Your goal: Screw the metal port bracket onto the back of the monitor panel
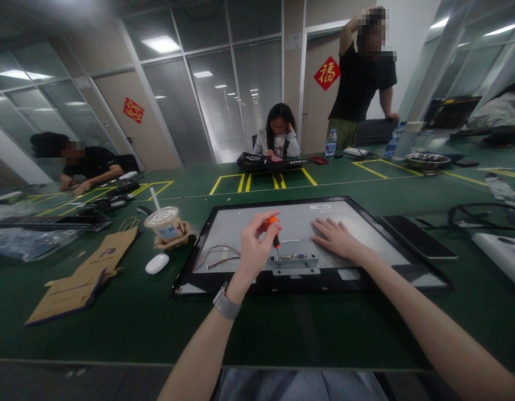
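My left hand [256,238], with a watch on its wrist, is closed round the orange and black handle of a screwdriver [273,223]. The screwdriver stands nearly upright, its shaft pointing down at a metal bracket with ports [297,263]. Whether its tip sits in a screw is too small to tell. That bracket is on the back of a flat display panel [378,245], which lies on the green table with a black frame around it. Flat on the panel's pale back rests my right hand [335,238], fingers spread, holding nothing. Thin cables [218,257] lie left of the bracket.
Left of the panel are a white mouse [157,264], an iced drink cup [164,224] and a brown paper bag [84,273]. A black keyboard-like slab [418,236] and a white device [502,256] lie to the right. Several people are around the table [127,334].
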The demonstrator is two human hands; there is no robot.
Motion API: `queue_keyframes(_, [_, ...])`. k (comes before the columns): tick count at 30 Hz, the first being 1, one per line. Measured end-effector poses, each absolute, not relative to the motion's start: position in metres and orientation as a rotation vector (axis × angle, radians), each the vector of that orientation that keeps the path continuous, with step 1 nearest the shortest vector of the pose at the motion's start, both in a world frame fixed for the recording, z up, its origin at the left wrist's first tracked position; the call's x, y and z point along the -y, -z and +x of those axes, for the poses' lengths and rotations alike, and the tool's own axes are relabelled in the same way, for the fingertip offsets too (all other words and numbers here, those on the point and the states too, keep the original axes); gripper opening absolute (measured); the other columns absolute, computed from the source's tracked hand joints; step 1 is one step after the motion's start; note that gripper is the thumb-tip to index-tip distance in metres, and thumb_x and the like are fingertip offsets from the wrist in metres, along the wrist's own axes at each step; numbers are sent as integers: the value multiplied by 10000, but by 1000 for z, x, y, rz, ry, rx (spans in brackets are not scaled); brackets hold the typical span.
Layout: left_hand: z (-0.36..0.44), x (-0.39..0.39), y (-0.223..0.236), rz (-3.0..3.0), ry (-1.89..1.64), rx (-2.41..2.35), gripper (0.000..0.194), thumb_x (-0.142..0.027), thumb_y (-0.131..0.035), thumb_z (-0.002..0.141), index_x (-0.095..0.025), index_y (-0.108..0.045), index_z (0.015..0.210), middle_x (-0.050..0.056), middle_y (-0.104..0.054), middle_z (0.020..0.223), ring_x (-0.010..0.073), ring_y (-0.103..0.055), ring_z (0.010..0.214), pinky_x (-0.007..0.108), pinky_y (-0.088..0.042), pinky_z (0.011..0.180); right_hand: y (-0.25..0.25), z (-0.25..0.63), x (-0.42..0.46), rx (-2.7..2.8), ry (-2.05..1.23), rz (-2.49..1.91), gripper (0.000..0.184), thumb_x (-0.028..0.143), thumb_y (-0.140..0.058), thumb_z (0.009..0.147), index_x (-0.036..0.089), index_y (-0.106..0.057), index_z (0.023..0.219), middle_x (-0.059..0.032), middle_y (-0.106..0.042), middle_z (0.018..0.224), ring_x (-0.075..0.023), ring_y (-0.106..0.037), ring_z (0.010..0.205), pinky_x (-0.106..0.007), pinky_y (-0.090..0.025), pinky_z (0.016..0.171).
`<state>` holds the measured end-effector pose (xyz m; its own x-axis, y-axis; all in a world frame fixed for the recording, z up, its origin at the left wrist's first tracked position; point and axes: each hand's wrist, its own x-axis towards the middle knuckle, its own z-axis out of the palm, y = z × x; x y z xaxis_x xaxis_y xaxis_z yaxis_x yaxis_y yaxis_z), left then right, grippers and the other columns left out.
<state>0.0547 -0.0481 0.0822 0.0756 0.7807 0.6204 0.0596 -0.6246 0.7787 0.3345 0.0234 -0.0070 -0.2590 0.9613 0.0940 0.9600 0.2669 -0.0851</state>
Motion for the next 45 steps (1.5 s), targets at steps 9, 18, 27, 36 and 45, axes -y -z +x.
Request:
queue_keyframes(9, [54,45,-79,1834,-1747,-960,86,-292,-753,847,-207,-739,842,3,-531,820,142,-516,764,268,-454,731,3,333,-22,2404,-33,-1856,757,665,-231,974,225,-415,1561,-120,-353,1646,-411,-302,1488,-636,-246,1174])
queue_keyframes(18, [57,48,-79,1653,-1622,-760,230,-366,-511,1011,-214,-621,1144,30,-647,858,160,-640,803,302,-507,783,5,333,-23,2391,-43,-1858,752,664,-225,969,247,-399,1570,-106,-360,1644,-410,-291,1493,-640,-236,1179])
queue_keyframes(27, [55,48,-81,1838,-1673,-866,168,-355,-645,935,-216,-735,966,34,-556,887,160,-561,803,285,-491,754,2,332,-22,2403,-32,-1859,757,676,-215,975,243,-402,1568,-111,-359,1644,-406,-301,1490,-635,-247,1173])
queue_keyframes(36, [56,44,-80,1711,-1637,-766,216,-358,-539,993,-197,-681,1023,65,-662,972,176,-639,908,312,-520,848,1,332,-20,2403,-51,-1856,761,662,-224,977,222,-389,1576,-112,-338,1652,-408,-285,1496,-629,-235,1182])
queue_keyframes(45, [54,43,-82,1665,-1596,-756,274,-388,-533,992,-193,-710,1065,62,-685,920,174,-652,861,311,-521,818,3,332,-21,2399,-29,-1851,738,651,-239,985,225,-417,1561,-120,-354,1645,-418,-300,1487,-641,-241,1175])
